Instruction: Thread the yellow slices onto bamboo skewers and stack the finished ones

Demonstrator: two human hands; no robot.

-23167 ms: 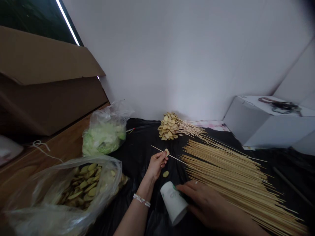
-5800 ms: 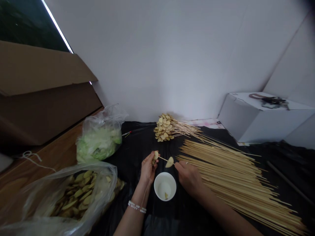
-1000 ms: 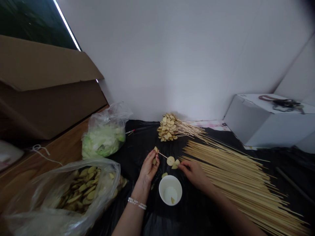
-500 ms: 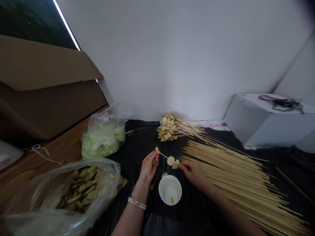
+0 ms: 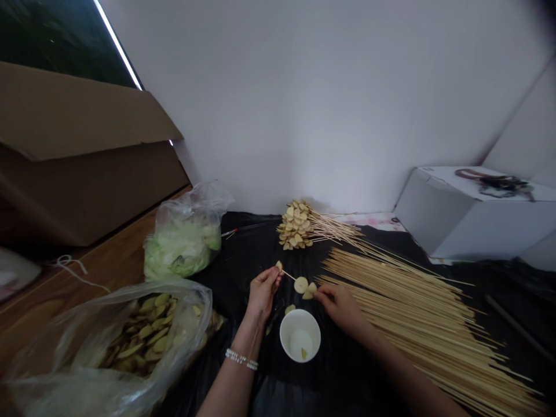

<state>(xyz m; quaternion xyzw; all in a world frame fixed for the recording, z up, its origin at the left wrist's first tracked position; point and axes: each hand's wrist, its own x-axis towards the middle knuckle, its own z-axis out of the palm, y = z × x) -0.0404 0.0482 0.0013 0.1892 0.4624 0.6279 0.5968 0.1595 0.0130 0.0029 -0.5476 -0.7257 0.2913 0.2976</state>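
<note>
A thin wooden skewer (image 5: 288, 274) spans the gap between my two hands above the black plastic sheet. My left hand (image 5: 263, 289) is closed at its left end, where a pale potato slice (image 5: 278, 265) shows at the fingertips. Further along the skewer are a round slice (image 5: 300, 284) and smaller slices (image 5: 309, 291) set at an angle. The fingertips of my right hand (image 5: 341, 304) pinch at the right end, touching those smaller slices; the exact grip is hidden. Just below stands a white bowl (image 5: 284, 341) with a small piece inside, and a loose slice (image 5: 290, 309) lies behind it.
Finished potato skewers (image 5: 295, 226) lie bunched by the wall. Many bare skewers (image 5: 417, 313) spread out at right. On the left are an open plastic bag of slices (image 5: 147, 333), a bag of pale green vegetable (image 5: 182, 246) and a cardboard box (image 5: 87, 185). A white box (image 5: 478, 220) stands back right.
My left hand has turned slightly, and the slice seen in its palm earlier is now hidden. The skewer and my right hand have shifted a touch to the left.
</note>
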